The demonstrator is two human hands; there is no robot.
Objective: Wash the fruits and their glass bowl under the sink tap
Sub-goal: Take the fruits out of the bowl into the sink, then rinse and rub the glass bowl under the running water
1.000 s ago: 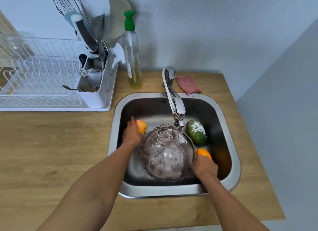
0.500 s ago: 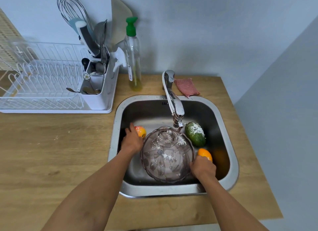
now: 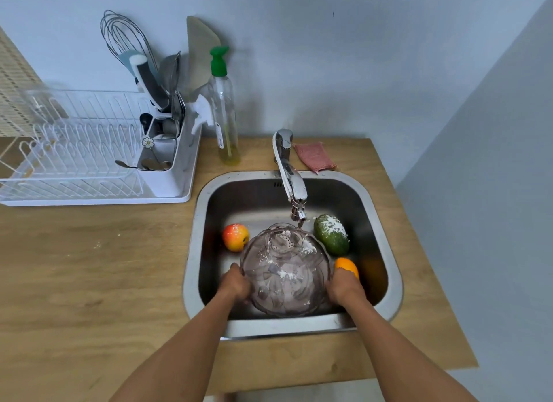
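Observation:
A patterned glass bowl [image 3: 285, 271] dusted with white powder sits in the steel sink [image 3: 191, 270], its far edge under the tap spout [image 3: 294, 189]. My left hand [image 3: 236, 285] grips the bowl's left rim and my right hand [image 3: 344, 288] grips its right rim. A red-yellow apple [image 3: 235, 237] lies free in the sink at the bowl's left. On the right lies a green fruit [image 3: 331, 233] with white powder on it. An orange [image 3: 347, 266] rests just beyond my right hand.
A pink sponge cloth [image 3: 314, 157] lies behind the tap. A green-capped soap bottle [image 3: 224, 111] stands at the sink's back left. A white dish rack [image 3: 89, 162] with a utensil holder fills the left counter. A wall stands close on the right.
My left hand has let go of the apple and moved back to the bowl's left rim. The right hand stays at the bowl's right side.

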